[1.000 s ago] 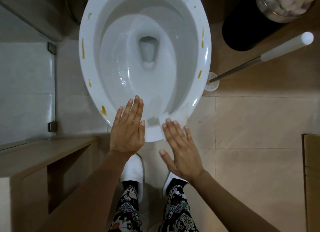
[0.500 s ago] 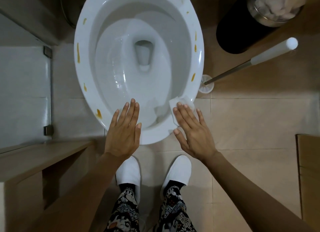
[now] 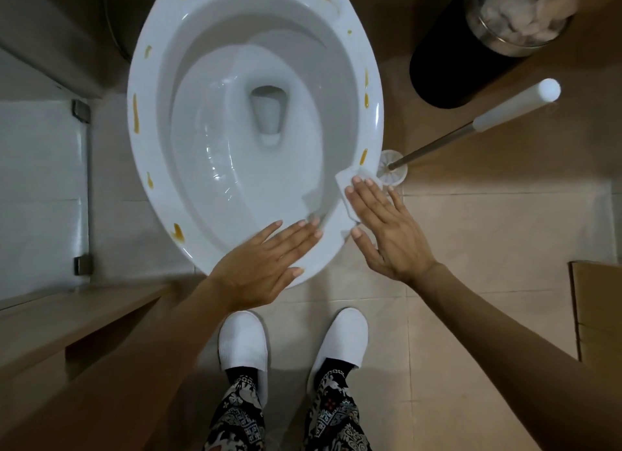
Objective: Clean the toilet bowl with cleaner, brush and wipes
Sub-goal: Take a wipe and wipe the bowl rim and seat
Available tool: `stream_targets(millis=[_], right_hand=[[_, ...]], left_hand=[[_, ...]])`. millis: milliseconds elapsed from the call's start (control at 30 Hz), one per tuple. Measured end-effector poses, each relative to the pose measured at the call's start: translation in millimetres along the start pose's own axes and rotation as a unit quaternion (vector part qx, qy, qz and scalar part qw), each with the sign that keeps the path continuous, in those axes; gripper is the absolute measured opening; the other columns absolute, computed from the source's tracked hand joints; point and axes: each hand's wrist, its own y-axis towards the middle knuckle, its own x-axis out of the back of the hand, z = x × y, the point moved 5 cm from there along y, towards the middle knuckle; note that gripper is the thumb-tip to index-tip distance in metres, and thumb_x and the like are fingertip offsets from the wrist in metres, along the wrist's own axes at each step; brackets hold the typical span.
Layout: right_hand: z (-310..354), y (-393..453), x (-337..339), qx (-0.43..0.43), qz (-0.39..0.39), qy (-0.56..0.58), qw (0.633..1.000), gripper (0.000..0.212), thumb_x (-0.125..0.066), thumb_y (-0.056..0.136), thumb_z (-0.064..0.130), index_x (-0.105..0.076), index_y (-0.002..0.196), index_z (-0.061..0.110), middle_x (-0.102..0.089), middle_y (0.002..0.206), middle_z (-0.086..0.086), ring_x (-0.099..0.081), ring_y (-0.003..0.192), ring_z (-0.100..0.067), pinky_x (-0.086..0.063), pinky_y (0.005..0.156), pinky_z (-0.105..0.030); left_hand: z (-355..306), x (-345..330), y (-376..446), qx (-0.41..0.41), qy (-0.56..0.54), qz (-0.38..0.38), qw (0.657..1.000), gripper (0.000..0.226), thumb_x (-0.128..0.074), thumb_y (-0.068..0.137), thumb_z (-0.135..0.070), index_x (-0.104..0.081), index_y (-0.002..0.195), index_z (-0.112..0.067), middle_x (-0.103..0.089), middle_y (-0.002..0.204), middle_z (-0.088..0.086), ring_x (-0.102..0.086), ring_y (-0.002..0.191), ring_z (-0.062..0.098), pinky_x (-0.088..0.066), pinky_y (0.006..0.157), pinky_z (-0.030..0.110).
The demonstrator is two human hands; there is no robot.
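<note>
- The right hand [image 3: 387,228], fingers straight, is pressing a white wipe [image 3: 350,185] flat beneath its fingertips on the toilet bowl [image 3: 144,141] rim.
- The left hand [image 3: 266,265] is resting with straight fingers on the near rim.

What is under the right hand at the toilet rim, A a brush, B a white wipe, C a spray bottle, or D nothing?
B: the right hand presses a white wipe flat against the toilet rim; the brush stands untouched in its holder beside the bowl.
</note>
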Motion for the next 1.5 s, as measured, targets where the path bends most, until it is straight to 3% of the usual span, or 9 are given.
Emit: stream_targets(millis=[267, 533, 767, 1033, 1333, 1500], right_hand=[[21.4, -8.0, -11.6, -0.047, -0.028, 0.048, 0.997, 0.067, -0.012, 0.101, 0.048, -0.023, 0.15, 0.004, -0.016, 0.159, -0.011, -0.011, 0.148, -0.021, -0.007, 0.121, -0.042], [20.2, 3.1, -8.3, -0.088, -0.031, 0.068, 0.993, 0.067, -0.01, 0.101, 0.049, -0.022, 0.152, 0.007, -0.015, 0.16, -0.007, -0.011, 0.149, -0.019, -0.006, 0.121, -0.041], [23.2, -8.6, -7.3, -0.063, -0.007, 0.05, 0.997, 0.063, -0.008, 0.102, 0.044, -0.022, 0.152, 0.01, -0.016, 0.16, -0.005, -0.01, 0.148, -0.015, -0.008, 0.121, -0.042], [6.4, 20.5, 2.6, -0.12, -0.036, 0.042, 0.991, 0.065, -0.009, 0.101, 0.048, -0.02, 0.152, 0.01, -0.015, 0.16, -0.005, -0.006, 0.148, -0.015, 0.001, 0.121, -0.032], [11.3, 10.2, 0.7, -0.101, -0.021, 0.033, 0.994, 0.065, -0.008, 0.101, 0.048, -0.022, 0.152, 0.009, -0.017, 0.159, -0.006, -0.01, 0.148, -0.017, -0.008, 0.121, -0.041], [9.5, 22.1, 3.6, -0.128, -0.027, 0.036, 0.991, 0.069, -0.006, 0.099, 0.052, -0.018, 0.153, 0.01, -0.014, 0.16, -0.005, -0.003, 0.148, -0.013, -0.001, 0.121, -0.035]], left_hand=[[-0.9, 1.4, -3.0, -0.023, -0.012, -0.016, 1.0, 0.055, -0.026, 0.099, -0.033, -0.023, 0.151, -0.015, -0.022, 0.157, 0.003, -0.021, 0.144, 0.019, -0.018, 0.115, 0.043], [0.3, 3.6, -3.4, -0.012, -0.042, -0.013, 0.999, 0.053, -0.026, 0.1, -0.033, -0.024, 0.151, -0.018, -0.022, 0.157, -0.001, -0.022, 0.144, 0.018, -0.018, 0.115, 0.044], [0.1, 0.8, -4.3, -0.007, -0.035, -0.018, 0.999, 0.054, -0.025, 0.1, -0.034, -0.022, 0.151, -0.018, -0.02, 0.157, -0.001, -0.021, 0.144, 0.018, -0.019, 0.114, 0.044], [1.0, -1.1, -4.7, -0.001, -0.038, -0.006, 0.999, 0.054, -0.023, 0.1, -0.034, -0.019, 0.152, -0.02, -0.017, 0.158, -0.002, -0.02, 0.145, 0.018, -0.02, 0.114, 0.045], [0.4, -1.5, -5.2, 0.002, -0.038, 0.0, 0.999, 0.054, -0.024, 0.1, -0.035, -0.018, 0.152, -0.02, -0.017, 0.158, -0.002, -0.019, 0.145, 0.018, -0.019, 0.114, 0.045], [0.8, -2.2, -4.9, 0.001, -0.046, 0.001, 0.999, 0.055, -0.023, 0.1, -0.035, -0.017, 0.152, -0.02, -0.017, 0.158, -0.002, -0.02, 0.145, 0.019, -0.022, 0.114, 0.046]])
